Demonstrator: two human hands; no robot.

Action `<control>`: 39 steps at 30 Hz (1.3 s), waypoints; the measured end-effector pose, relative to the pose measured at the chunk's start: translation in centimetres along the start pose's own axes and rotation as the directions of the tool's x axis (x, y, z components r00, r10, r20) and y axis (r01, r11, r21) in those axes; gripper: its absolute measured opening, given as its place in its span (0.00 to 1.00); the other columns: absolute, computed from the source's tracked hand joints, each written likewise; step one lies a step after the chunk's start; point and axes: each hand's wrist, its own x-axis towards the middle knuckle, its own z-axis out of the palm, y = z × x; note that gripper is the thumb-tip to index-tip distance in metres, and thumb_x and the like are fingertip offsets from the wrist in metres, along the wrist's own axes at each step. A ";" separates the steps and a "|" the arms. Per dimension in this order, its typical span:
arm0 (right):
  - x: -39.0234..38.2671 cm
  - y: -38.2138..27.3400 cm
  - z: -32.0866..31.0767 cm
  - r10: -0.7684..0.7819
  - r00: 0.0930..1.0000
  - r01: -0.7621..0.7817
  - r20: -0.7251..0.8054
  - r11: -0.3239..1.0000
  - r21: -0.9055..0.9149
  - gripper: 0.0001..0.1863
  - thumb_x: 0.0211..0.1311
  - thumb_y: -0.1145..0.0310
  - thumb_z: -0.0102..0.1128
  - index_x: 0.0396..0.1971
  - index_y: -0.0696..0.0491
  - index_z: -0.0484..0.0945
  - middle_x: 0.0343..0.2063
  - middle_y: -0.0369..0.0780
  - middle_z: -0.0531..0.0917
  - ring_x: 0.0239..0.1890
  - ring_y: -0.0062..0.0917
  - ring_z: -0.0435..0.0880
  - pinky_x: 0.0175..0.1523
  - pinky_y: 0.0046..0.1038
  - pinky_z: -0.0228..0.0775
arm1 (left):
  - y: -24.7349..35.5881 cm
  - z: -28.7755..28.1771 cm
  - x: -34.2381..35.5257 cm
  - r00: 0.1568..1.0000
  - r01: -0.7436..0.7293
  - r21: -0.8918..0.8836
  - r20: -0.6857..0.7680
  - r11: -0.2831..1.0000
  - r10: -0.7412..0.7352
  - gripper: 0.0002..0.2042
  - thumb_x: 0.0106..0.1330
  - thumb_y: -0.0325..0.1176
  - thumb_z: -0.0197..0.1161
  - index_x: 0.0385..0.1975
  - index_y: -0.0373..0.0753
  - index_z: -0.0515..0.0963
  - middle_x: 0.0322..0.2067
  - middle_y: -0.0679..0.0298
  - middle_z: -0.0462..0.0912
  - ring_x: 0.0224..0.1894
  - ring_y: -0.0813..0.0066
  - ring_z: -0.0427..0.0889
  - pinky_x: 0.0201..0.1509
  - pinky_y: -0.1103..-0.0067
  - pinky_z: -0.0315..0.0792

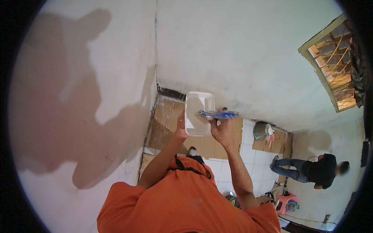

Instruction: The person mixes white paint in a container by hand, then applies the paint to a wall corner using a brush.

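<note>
My left hand (181, 126) is wrapped round the near left side of a white rectangular plastic tub (188, 114) and holds it up in front of me. Over the tub's right rim, my right hand (221, 130) grips a paintbrush (223, 115) with a blue handle. The bristle end of the brush points left into the tub, and its tip is hard to make out. Pale paint seems to coat the tub's inside. Small white specks dot my right hand and forearm.
Pale walls meet in a corner ahead. Brown cardboard (167, 120) covers part of the white tiled floor (248, 155). A metal bucket (261, 131) stands by the wall. At right are a person in dark clothes (320, 171), a pink stool (285, 203) and a window with a grille (334, 64).
</note>
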 end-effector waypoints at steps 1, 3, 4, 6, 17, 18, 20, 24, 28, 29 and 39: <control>-0.7 1.5 1.8 0.116 0.993 -0.115 0.008 0.977 0.182 0.05 0.58 0.76 0.58 0.33 0.60 0.78 0.29 0.45 0.80 0.32 0.32 0.80 0.38 0.29 0.70 | -0.3 -0.7 0.5 0.969 0.244 -0.470 0.098 0.848 -0.224 0.28 0.69 0.51 0.50 0.62 0.39 0.66 0.55 0.54 0.75 0.54 0.56 0.77 0.56 0.59 0.74; -0.9 2.0 2.5 0.097 0.990 -0.067 -0.101 0.961 0.268 0.04 0.56 0.77 0.58 0.31 0.60 0.77 0.27 0.46 0.79 0.29 0.34 0.80 0.36 0.30 0.69 | -0.2 -0.6 1.2 0.897 0.414 -0.795 0.273 0.443 -0.349 0.27 0.69 0.52 0.50 0.61 0.39 0.66 0.55 0.55 0.75 0.54 0.57 0.77 0.56 0.58 0.74; -0.8 2.1 2.6 0.091 0.971 -0.010 -0.220 0.939 0.344 0.03 0.53 0.78 0.59 0.29 0.59 0.77 0.24 0.47 0.79 0.27 0.37 0.79 0.34 0.31 0.68 | -0.2 -0.3 1.2 0.899 0.412 -0.799 0.277 0.437 -0.340 0.27 0.69 0.52 0.50 0.61 0.39 0.67 0.55 0.54 0.75 0.53 0.57 0.78 0.56 0.58 0.74; 0.2 0.9 1.5 0.040 0.991 -0.004 -0.129 0.962 0.272 0.03 0.53 0.78 0.59 0.28 0.59 0.77 0.24 0.47 0.79 0.27 0.39 0.78 0.34 0.32 0.68 | 0.0 0.1 1.0 0.902 0.405 -0.805 0.274 0.434 -0.335 0.27 0.69 0.52 0.50 0.60 0.39 0.67 0.54 0.54 0.76 0.52 0.57 0.78 0.56 0.57 0.74; 1.7 -2.3 -3.6 -0.140 0.988 0.119 0.071 0.964 0.239 0.04 0.52 0.77 0.60 0.30 0.58 0.79 0.27 0.46 0.79 0.28 0.39 0.79 0.33 0.33 0.70 | -0.2 1.5 -0.2 0.939 0.173 -0.574 -0.150 0.801 -0.311 0.25 0.73 0.49 0.42 0.61 0.39 0.66 0.50 0.56 0.78 0.49 0.63 0.81 0.53 0.64 0.78; 1.9 -2.7 -4.8 -0.165 0.985 0.144 0.050 0.947 0.285 0.05 0.53 0.76 0.60 0.31 0.58 0.79 0.27 0.46 0.79 0.28 0.39 0.79 0.33 0.32 0.70 | -0.7 1.5 -0.3 0.943 0.148 -0.571 -0.165 0.807 -0.289 0.25 0.73 0.49 0.42 0.61 0.39 0.66 0.50 0.56 0.78 0.49 0.63 0.81 0.53 0.64 0.78; 1.8 -2.3 -5.8 -0.215 0.976 0.190 0.038 0.924 0.332 0.06 0.54 0.75 0.60 0.32 0.58 0.80 0.28 0.46 0.79 0.29 0.40 0.79 0.34 0.32 0.71 | -1.9 1.8 -0.4 0.921 0.151 -0.553 -0.224 0.820 -0.320 0.24 0.73 0.48 0.42 0.60 0.39 0.67 0.49 0.56 0.78 0.48 0.63 0.81 0.51 0.64 0.79; 1.5 1.2 -1.8 -0.417 0.905 0.421 -0.089 0.841 0.341 0.07 0.55 0.77 0.59 0.34 0.57 0.81 0.26 0.44 0.79 0.24 0.36 0.80 0.29 0.31 0.71 | -7.7 -3.1 -2.3 0.943 0.015 -0.582 -0.262 0.813 -0.205 0.24 0.72 0.48 0.42 0.59 0.38 0.69 0.48 0.55 0.79 0.48 0.62 0.82 0.50 0.63 0.79; -0.9 4.8 -0.4 -0.447 0.894 0.407 0.047 0.849 0.337 0.05 0.52 0.81 0.59 0.30 0.59 0.80 0.25 0.44 0.78 0.25 0.38 0.78 0.31 0.30 0.70 | -9.0 -0.8 -3.9 0.926 -0.031 -0.502 -0.340 0.864 -0.164 0.28 0.68 0.52 0.41 0.59 0.37 0.68 0.51 0.54 0.77 0.49 0.59 0.80 0.52 0.65 0.78; -1.5 4.8 -1.4 -0.413 0.910 0.388 -0.028 0.830 0.401 0.05 0.51 0.81 0.59 0.29 0.59 0.80 0.25 0.44 0.78 0.26 0.39 0.78 0.31 0.31 0.71 | -8.5 1.2 -3.8 0.894 -0.014 -0.624 -0.357 0.782 -0.269 0.25 0.68 0.46 0.44 0.57 0.34 0.70 0.47 0.54 0.80 0.44 0.60 0.83 0.46 0.66 0.81; -5.7 8.8 1.8 -0.592 0.805 0.525 -0.042 0.678 0.514 0.04 0.50 0.79 0.62 0.28 0.58 0.81 0.24 0.45 0.78 0.26 0.39 0.79 0.29 0.33 0.70 | -12.0 2.5 -9.4 0.909 -0.249 -0.633 -0.415 0.733 -0.050 0.27 0.67 0.49 0.41 0.56 0.34 0.70 0.48 0.52 0.79 0.45 0.59 0.82 0.46 0.65 0.80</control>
